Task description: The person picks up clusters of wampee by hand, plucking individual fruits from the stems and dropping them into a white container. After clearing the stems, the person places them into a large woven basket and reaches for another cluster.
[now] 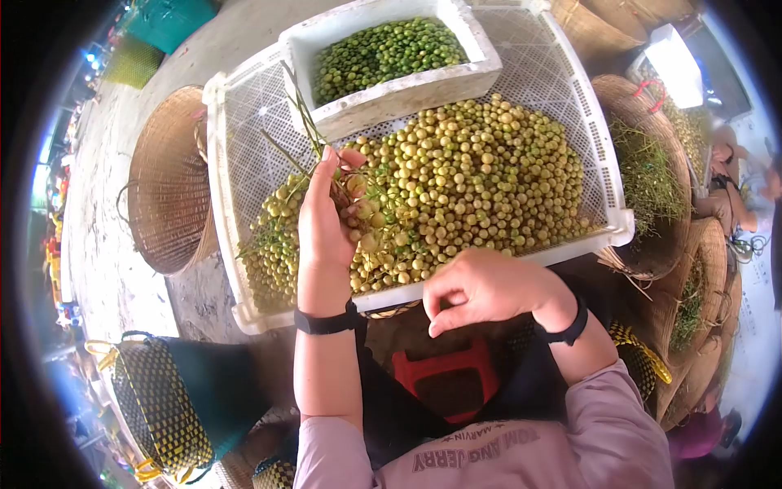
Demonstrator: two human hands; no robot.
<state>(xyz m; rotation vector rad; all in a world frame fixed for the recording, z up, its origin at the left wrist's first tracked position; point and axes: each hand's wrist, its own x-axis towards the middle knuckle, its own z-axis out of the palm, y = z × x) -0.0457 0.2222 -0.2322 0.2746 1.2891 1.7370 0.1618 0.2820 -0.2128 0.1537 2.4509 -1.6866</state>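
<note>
My left hand (327, 212) is wrapped round a bunch of stems with round yellow-green fruits (365, 213), its bare stalks pointing up and left. The bunch hangs over a white mesh tray (562, 69) that bears a large heap of loose yellowish fruits (489, 175). Smaller green fruits and sprigs lie at the tray's left side. Over the tray's near edge is my right hand (476, 289), its fingers curled in with thumb and fingertips close together; whether anything small is between them is hidden. A white foam box (391, 90) of green fruits (387, 55) rests on the tray's far part.
A wicker basket (171, 183) stands left of the tray. More baskets with green stems (643, 179) are at the right. A red stool (448, 367) is below the tray, a checkered basket (159, 399) at lower left. Parts of other people show at the right edge.
</note>
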